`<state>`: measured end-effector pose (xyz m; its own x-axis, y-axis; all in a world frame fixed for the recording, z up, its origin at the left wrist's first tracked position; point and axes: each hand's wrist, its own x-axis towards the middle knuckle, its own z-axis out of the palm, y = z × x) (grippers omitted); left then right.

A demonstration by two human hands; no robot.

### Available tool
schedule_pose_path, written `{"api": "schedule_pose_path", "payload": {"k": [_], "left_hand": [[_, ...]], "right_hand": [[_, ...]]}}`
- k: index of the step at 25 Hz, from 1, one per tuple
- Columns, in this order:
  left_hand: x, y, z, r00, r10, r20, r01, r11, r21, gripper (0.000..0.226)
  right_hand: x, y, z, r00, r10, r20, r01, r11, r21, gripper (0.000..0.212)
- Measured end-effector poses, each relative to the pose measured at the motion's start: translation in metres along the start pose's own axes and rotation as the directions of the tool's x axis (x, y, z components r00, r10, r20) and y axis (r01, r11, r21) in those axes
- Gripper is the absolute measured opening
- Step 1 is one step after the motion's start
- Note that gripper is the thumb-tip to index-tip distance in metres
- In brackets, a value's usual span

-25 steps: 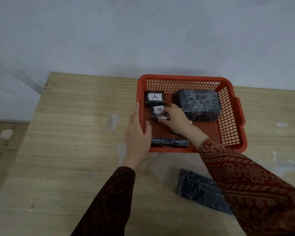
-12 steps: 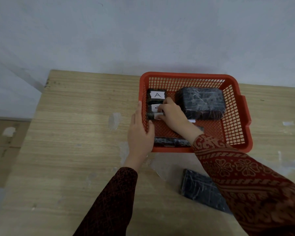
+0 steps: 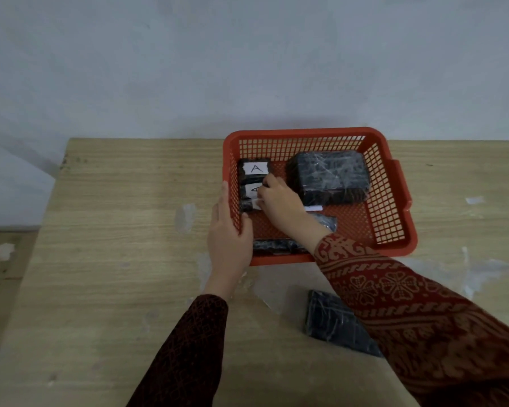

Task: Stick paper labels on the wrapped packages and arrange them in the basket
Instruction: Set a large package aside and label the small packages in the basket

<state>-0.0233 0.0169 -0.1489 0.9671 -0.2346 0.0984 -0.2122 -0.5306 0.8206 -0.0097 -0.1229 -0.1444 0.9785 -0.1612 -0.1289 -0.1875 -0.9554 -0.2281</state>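
Inside the red basket (image 3: pixel 394 236), the right hand (image 3: pixel 279 201) pinches a small labelled package (image 3: pixel 252 191) in the basket's left column, its long axis crosswise. Just behind it sits the package marked A (image 3: pixel 254 169) — the left hand (image 3: pixel 228 239) clamps the basket's left wall.

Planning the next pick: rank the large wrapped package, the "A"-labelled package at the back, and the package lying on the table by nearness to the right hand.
1. "A"-labelled package, just beyond the right hand.
2. Large wrapped package, basket's right.
3. Package on the table, outside the basket.
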Motion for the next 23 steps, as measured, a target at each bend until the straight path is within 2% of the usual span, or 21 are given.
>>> {"api": "schedule_pose_path", "payload": {"k": [2,6,8,10,12,15,18,23], "left_hand": [[-0.001,0.001,0.0,1.0,0.003,0.002,-0.003,1.0,-0.005,0.065],[-0.001,0.0,0.001,1.0,0.002,0.006,-0.002,1.0,-0.015,0.065],[-0.001,0.0,0.002,1.0,0.001,0.008,-0.001,1.0,-0.028,0.064],[-0.001,-0.001,0.002,1.0,-0.003,0.011,0.003,0.999,-0.032,0.064],[-0.002,-0.001,0.002,1.0,-0.003,0.007,0.003,1.0,-0.028,0.064],[-0.002,0.001,0.001,1.0,-0.01,0.012,0.01,0.999,-0.035,0.064],[-0.002,0.002,0.0,1.0,-0.019,0.012,0.019,0.999,-0.04,0.064],[-0.002,0.0,0.0,1.0,-0.006,0.01,0.007,0.999,-0.036,0.064]], "right_hand": [[-0.008,0.001,-0.003,0.997,-0.072,-0.025,0.071,0.997,-0.006,0.027],[-0.041,0.026,-0.022,0.993,-0.094,-0.071,0.107,0.972,0.207,0.02],[-0.062,0.057,-0.029,0.996,-0.092,0.012,0.087,0.973,0.214,0.018],[-0.078,0.085,-0.033,0.983,-0.083,0.161,0.053,0.982,0.182,0.024],[-0.085,0.101,-0.032,0.966,-0.055,0.253,0.005,0.981,0.196,0.03],[-0.084,0.105,-0.027,0.966,-0.058,0.254,-0.006,0.969,0.246,0.035],[-0.077,0.103,-0.021,0.967,-0.08,0.242,0.042,0.986,0.16,0.041],[-0.073,0.11,-0.027,0.963,-0.121,0.239,0.059,0.966,0.251,0.031]]}}
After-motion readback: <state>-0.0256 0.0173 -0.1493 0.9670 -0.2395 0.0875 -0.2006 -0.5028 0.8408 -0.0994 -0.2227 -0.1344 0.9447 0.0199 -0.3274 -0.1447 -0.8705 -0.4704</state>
